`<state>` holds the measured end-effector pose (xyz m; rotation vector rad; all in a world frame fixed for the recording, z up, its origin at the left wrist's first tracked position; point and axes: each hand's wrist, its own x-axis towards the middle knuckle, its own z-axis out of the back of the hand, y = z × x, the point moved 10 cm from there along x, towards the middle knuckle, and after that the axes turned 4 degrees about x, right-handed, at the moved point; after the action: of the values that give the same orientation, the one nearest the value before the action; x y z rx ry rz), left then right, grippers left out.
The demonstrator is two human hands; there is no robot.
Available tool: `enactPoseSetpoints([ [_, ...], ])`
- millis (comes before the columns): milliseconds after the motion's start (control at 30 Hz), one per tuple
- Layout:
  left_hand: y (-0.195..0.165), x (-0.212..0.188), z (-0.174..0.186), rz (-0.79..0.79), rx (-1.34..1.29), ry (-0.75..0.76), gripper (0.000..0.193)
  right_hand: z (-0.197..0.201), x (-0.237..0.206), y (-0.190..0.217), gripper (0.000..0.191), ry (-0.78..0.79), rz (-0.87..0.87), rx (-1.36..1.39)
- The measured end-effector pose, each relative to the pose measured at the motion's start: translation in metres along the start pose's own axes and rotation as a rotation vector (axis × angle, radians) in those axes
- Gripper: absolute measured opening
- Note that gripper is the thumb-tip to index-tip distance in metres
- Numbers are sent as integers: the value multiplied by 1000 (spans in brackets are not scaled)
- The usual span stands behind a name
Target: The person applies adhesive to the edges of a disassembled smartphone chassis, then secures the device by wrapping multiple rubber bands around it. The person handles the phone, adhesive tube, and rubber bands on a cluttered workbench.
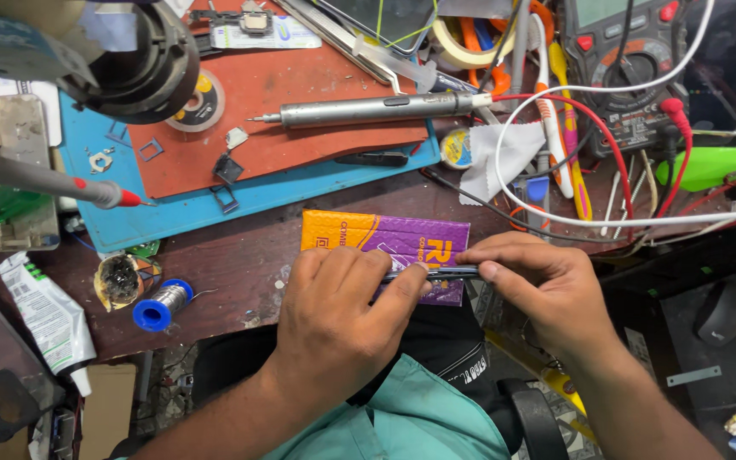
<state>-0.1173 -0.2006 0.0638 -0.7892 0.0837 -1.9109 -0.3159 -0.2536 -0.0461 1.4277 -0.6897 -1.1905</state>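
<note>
1. Both hands hold a thin dark tool lengthwise, at the front edge of the surface, just over a purple-and-orange packet.
2. Left hand: fingers curled narrow, thumb pressed on the tool's left end. Right hand: pinches the right end btwn thumb & forefinger.
3. To do this well, I'd judge: keep the tool level, grip close to both ends, work over the packet so any small bit that drops lands there, not off the edge.
4. Keep elbows clear of the white cable running along the right side.
5. Containers: a small round tin near the front left, w/ dark burnt residue inside; can't tell what exactly. Blue solder spool lies just beside it.
6. Blue mat at the back left carries a red mat w/ small metal parts & a grey soldering iron.
</note>
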Motion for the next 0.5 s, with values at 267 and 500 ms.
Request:
enactPoseSetpoints([
  [267, 0, 6, 0, 108, -85, -9, 14, 0, 6, 6, 20, 93, 44, -31],
  [500, 1, 5, 1, 142, -113, -37, 14, -1, 7, 9, 20, 137, 149, -55],
])
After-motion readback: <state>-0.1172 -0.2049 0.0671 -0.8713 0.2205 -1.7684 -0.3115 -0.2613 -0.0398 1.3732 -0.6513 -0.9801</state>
